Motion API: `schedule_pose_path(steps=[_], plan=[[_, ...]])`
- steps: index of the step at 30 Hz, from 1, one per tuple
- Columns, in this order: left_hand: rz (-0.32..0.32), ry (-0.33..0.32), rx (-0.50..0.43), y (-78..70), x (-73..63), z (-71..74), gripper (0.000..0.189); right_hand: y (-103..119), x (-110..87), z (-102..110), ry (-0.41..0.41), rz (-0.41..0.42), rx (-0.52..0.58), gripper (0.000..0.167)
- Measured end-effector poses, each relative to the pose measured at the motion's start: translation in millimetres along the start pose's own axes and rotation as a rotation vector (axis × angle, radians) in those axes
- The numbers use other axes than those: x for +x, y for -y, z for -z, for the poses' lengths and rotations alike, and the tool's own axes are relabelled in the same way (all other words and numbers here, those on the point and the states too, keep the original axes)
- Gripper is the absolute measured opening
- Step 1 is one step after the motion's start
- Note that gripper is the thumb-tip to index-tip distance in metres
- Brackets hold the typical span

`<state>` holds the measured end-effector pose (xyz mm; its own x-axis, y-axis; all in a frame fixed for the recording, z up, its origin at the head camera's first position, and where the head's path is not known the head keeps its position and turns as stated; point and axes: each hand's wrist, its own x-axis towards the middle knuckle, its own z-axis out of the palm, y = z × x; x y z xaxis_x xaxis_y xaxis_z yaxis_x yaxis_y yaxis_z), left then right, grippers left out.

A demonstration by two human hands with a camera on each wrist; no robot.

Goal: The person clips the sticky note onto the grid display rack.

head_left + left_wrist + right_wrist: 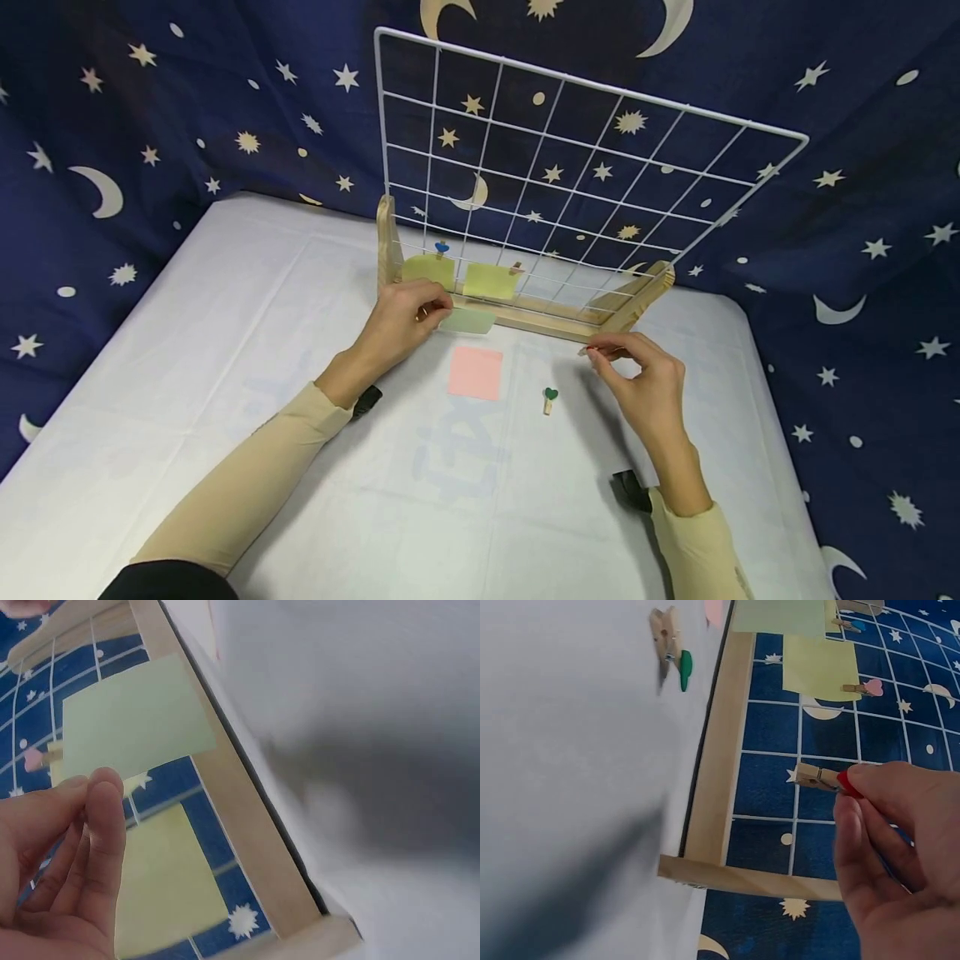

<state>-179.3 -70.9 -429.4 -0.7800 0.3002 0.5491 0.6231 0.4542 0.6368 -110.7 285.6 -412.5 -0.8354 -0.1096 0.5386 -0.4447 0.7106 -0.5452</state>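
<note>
My left hand pinches a pale green sticky note by its edge, in front of the white wire grid. Two yellow sticky notes hang low on the grid: one under a blue-heart clothespin, the other under a pink-heart clothespin. Between thumb and forefinger, my right hand holds a small wooden clothespin with a red top, near the grid's right foot. On the table lie a pink sticky note and a green-heart clothespin.
A wooden base with two upright side pieces carries the grid. White cloth covers the table. Behind and at both sides hangs a dark blue curtain with moons and stars.
</note>
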Motion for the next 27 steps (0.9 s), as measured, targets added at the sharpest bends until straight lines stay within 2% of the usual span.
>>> schedule_pose_path(steps=[7, 19, 27], plan=[[-0.007, 0.021, -0.011, -15.5, 11.5, -18.4, 0.007, 4, 9.0, -3, -0.018, 0.022, 0.032, 0.017], [-0.028, -0.004, 0.013, -37.8, 33.1, -47.2, 0.008, 6, 26.1, -6, -0.061, 0.077, -0.058, 0.016], [-0.036, -0.023, 0.032, -45.5, 42.2, -61.1, 0.006, 8, 36.4, -7, -0.136, 0.106, 0.020, 0.016]])
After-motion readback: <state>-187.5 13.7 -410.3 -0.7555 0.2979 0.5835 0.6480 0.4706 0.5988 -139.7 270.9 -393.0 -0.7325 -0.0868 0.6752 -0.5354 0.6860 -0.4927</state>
